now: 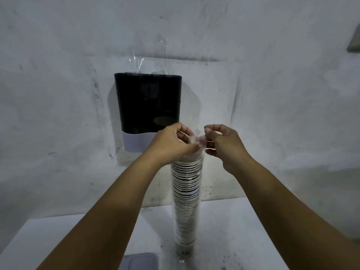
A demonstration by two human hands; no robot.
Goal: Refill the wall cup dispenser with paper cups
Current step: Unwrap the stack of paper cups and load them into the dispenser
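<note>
Black wall dispenser (148, 102) behind upright sleeved cup stack (186, 201).

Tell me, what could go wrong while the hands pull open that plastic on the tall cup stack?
The stack of paper cups stands tall and narrow on the white table, held only at its top. A hard tug by the left hand and right hand on the plastic wrap might tip it over. If the wrap tears suddenly, cups could spill out before reaching the black dispenser.
</note>
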